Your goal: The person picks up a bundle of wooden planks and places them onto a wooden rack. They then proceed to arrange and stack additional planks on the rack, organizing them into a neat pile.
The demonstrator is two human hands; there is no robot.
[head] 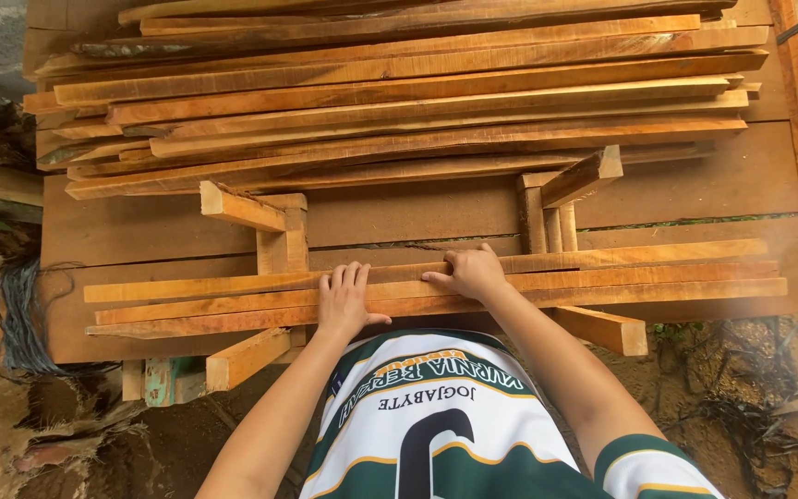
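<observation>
At the far left a bundle of dark cords (20, 314) hangs beside the edge of the broad brown boards (140, 231) that lie under everything. On those boards, near me, lies a short stack of long orange wood strips (648, 273) running left to right across two small wooden trestles, the left trestle (274, 231) and the right trestle (556, 199). Below the strips' left part a squared block end (242, 356) sticks out toward me.

My left hand (344, 300) lies flat on top of the near strips, palm down, fingers straight and spread, pointing far; it presses on the wood and clasps nothing. The strips run out to both sides from under it, their longer part going right.

Just to the right, my right hand (473, 273) rests on the same stack, a little farther from me. Its fingers are bent and curl over the far edge of the top strip, thumb toward the left hand; it hooks that edge loosely rather than closing round it.

Farther off, beyond the trestles, a much larger pile of long strips (399, 92) fills the scene from left to right. Near right, another block end (616, 331) juts from under the stack.
</observation>
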